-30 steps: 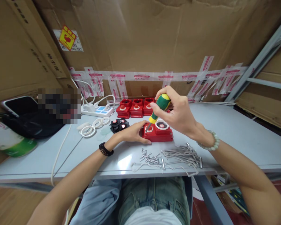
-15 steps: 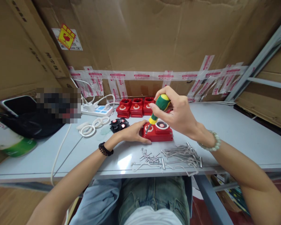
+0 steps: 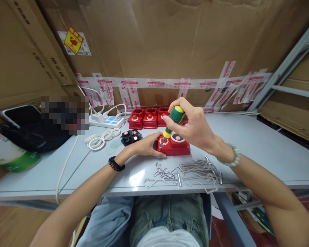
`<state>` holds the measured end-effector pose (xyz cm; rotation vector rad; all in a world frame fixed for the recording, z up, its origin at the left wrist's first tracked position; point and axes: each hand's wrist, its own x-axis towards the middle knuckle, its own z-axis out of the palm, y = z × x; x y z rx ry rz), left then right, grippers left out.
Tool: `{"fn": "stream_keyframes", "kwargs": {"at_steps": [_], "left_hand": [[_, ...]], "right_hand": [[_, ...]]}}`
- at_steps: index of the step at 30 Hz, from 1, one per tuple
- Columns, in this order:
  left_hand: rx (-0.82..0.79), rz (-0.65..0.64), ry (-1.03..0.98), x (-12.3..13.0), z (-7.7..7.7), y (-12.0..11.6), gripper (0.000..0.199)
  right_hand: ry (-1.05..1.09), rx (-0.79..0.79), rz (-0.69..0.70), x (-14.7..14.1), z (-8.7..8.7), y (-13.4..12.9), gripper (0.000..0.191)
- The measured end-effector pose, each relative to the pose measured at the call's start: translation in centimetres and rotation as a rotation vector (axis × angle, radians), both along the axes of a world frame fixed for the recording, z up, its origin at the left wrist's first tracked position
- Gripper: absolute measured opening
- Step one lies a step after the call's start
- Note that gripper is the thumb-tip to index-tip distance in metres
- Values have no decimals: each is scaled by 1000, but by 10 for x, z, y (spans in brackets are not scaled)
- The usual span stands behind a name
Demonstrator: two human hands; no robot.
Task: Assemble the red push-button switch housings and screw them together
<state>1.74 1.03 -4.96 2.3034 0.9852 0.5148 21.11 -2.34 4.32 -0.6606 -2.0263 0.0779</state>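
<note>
A screwdriver point(image 3: 177, 115) with a green and yellow handle is gripped in my right hand point(image 3: 195, 127). It leans over a red box point(image 3: 179, 150), its tip down at the near left corner of the box's top. That box carries a white ring around a dark round part. My left hand point(image 3: 148, 145) clasps the box's left end between thumb and fingers, holding it on the table. Small screws point(image 3: 166, 172) lie loose just in front of the box. Beside them is a heap of metal pins with thin cords point(image 3: 202, 168).
Several similar red boxes point(image 3: 150, 120) stand behind. Black round parts point(image 3: 130, 137) and white rings point(image 3: 96, 143) lie to the left, near a power strip point(image 3: 110, 121) with plugged cables. A phone point(image 3: 22, 116) and a white-green container point(image 3: 14, 154) sit far left. Cardboard point(image 3: 154, 41) walls the back.
My right hand and the screwdriver handle have shifted slightly left and down, while the tip stays at the same corner. My left hand and the red box have not moved.
</note>
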Motion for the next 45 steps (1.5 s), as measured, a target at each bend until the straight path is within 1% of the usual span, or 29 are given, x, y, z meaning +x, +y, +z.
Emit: {"fn": "stream_keyframes", "kwargs": {"at_steps": [4,10,16,20,27,32,35,41,45], "left_hand": [[15,8,18,0,0,0,54],[-19,3,8,0,-1,1,47],[-34,-4,-4,0,0,1,56],[-12,19,20,1,1,0,54],[-21,-12,13,0,1,0,63],[8,3,20,0,0,1,57],[11,13,28,0,0,0,55],[-5,-21,5,-2,1,-1,62],[-24,-49,10,-3,1,-1,59]], "right_hand": [[-13,27,22,0,1,-3,13],[-52,58,32,0,0,-7,13],[-55,55,35,-1,0,-4,13],[-51,57,20,-2,0,-2,13],[-55,16,8,0,-2,-1,14],[-36,50,3,0,-1,-1,13],[-43,43,4,-1,-1,-1,13],[-72,-2,9,-1,-3,-2,13],[-76,-23,26,-1,-7,-1,15]]}}
